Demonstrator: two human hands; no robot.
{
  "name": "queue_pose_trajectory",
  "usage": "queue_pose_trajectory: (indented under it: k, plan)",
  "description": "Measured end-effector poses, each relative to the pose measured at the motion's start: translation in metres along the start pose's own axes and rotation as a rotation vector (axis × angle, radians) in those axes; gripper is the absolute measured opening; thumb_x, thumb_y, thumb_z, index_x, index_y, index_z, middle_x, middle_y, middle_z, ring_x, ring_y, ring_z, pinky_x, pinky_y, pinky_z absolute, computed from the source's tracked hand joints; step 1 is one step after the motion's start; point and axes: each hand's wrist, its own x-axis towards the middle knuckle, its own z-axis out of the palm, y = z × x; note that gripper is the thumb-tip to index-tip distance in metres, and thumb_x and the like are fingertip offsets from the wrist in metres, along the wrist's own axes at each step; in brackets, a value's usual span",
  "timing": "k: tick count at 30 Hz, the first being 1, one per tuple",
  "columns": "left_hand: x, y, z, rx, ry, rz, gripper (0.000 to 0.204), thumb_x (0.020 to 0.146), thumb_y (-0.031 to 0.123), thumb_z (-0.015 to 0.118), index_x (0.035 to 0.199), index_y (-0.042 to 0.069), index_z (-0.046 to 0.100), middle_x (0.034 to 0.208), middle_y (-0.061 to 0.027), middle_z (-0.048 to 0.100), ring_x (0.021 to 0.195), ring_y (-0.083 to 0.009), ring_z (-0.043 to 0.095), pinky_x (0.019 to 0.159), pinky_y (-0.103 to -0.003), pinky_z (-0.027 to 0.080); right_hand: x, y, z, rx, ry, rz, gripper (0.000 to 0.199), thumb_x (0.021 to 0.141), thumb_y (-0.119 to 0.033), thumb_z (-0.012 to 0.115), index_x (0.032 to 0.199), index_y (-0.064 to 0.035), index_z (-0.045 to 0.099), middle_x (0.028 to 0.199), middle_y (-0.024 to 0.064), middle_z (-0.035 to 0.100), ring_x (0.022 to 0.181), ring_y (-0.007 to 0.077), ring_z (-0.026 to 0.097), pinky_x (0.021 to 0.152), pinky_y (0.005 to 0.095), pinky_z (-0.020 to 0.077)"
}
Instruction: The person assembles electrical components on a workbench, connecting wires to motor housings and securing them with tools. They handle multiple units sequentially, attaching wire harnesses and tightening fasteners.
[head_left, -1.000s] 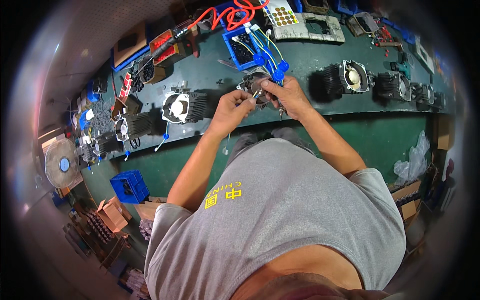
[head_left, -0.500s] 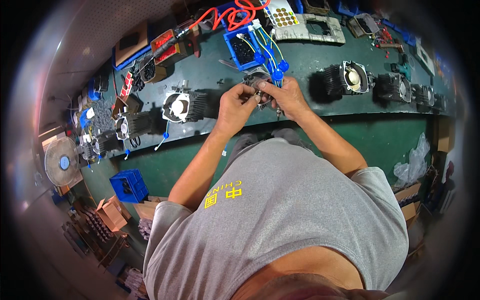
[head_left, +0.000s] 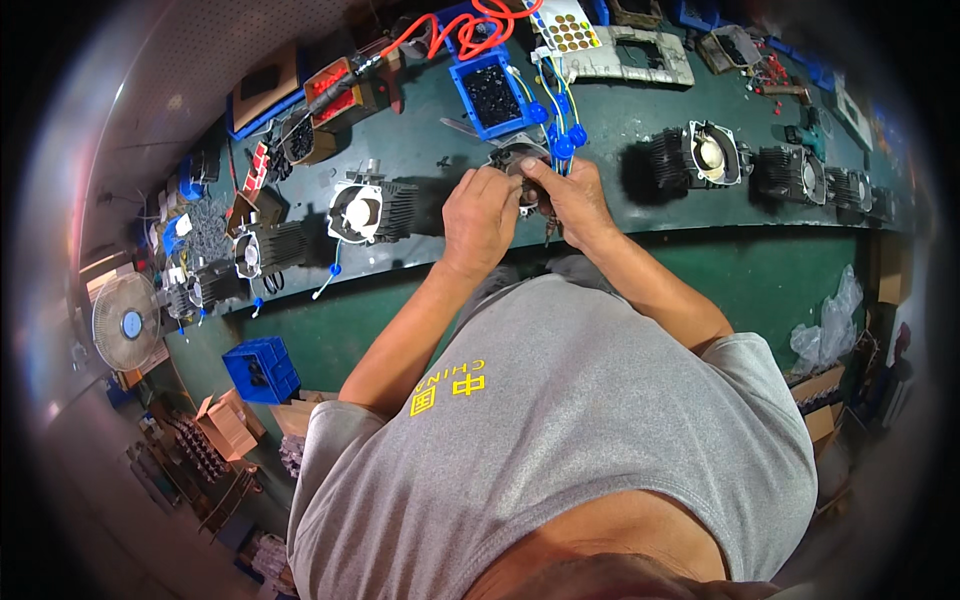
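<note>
Both my hands meet over a finned metal housing (head_left: pixel 508 153) near the bench's front edge. My left hand (head_left: pixel 480 215) has its fingers curled inward at the housing; its fingertips and whatever they pinch are hidden. My right hand (head_left: pixel 580 205) is closed around a bundle of yellow, white and blue wires (head_left: pixel 556 82) with round blue pieces (head_left: pixel 563 148) on them. The wires stick out past the hand, away from me, ending in white connectors. Its thumb reaches toward my left fingertips. Below the hands, a small metal fitting (head_left: pixel 550 232) juts toward me.
Similar housings stand at left (head_left: pixel 362 212) and right (head_left: pixel 712 155), with more in rows beyond them. A blue bin (head_left: pixel 492 95) of small black parts lies behind my hands. There are a coiled red hose (head_left: pixel 470 30), a bin of red parts (head_left: pixel 335 100) and a white frame (head_left: pixel 640 60).
My left hand has rolled so that its back faces up and its fingers are more hidden. The wire bundle has shifted a little to the right with its blue pieces.
</note>
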Motion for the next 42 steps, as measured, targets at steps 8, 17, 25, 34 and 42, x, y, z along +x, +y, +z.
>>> queue_pose_trajectory:
  k: [8, 17, 25, 34, 42]
  plan:
    - [-0.013, -0.01, 0.007, -0.108, -0.029, -0.225, 0.017, 0.087, 0.008, 0.075, 0.102, 0.004, 0.068, 0.097, -0.0135, 0.07, 0.088, -0.0352, 0.068, 0.077, -0.041, 0.055, 0.003, 0.0, -0.003, 0.006, 0.027, 0.029, 0.015, 0.093, -0.018, 0.077, 0.096, -0.0051, 0.072, 0.078, 0.0012, 0.069, 0.062, 0.0072, 0.062, 0.049, 0.0216, 0.0446]
    - [-0.068, -0.077, -0.005, -0.227, 0.034, -0.542, 0.012, 0.096, 0.008, 0.068, 0.104, 0.0, 0.066, 0.081, -0.0067, 0.065, 0.073, -0.0116, 0.057, 0.069, -0.029, 0.049, 0.011, 0.013, -0.064, -0.263, 0.361, -0.225, 0.033, 0.098, -0.024, 0.071, 0.124, -0.0039, 0.072, 0.115, 0.0058, 0.074, 0.086, 0.009, 0.066, 0.054, 0.0228, 0.0453]
    - [-0.08, -0.105, 0.011, -0.229, -0.1, -0.578, 0.012, 0.095, 0.009, 0.07, 0.102, -0.001, 0.07, 0.074, -0.0029, 0.063, 0.068, -0.0079, 0.053, 0.064, -0.027, 0.047, 0.017, 0.046, -0.059, -0.307, 0.333, -0.178, 0.045, 0.091, -0.026, 0.08, 0.131, -0.009, 0.07, 0.082, -0.0077, 0.06, 0.063, 0.003, 0.05, 0.049, 0.0227, 0.0418]
    - [-0.066, -0.118, 0.013, -0.219, -0.222, -0.442, 0.015, 0.091, 0.01, 0.07, 0.101, -0.001, 0.07, 0.084, -0.0162, 0.069, 0.073, -0.0268, 0.066, 0.068, -0.036, 0.051, 0.049, 0.059, -0.066, -0.568, 0.278, -0.324, 0.025, 0.083, -0.013, 0.079, 0.105, -0.001, 0.073, 0.084, 0.007, 0.073, 0.075, 0.0138, 0.063, 0.074, 0.0341, 0.0523]
    - [-0.071, -0.114, 0.018, -0.336, -0.253, -0.53, 0.016, 0.092, 0.011, 0.071, 0.101, -0.002, 0.07, 0.078, -0.0114, 0.067, 0.07, -0.0162, 0.061, 0.068, -0.033, 0.05, 0.077, 0.055, -0.076, -0.632, 0.15, -0.457, 0.016, 0.084, -0.011, 0.077, 0.096, -0.0023, 0.072, 0.081, 0.006, 0.072, 0.074, 0.0123, 0.063, 0.072, 0.0341, 0.0525]
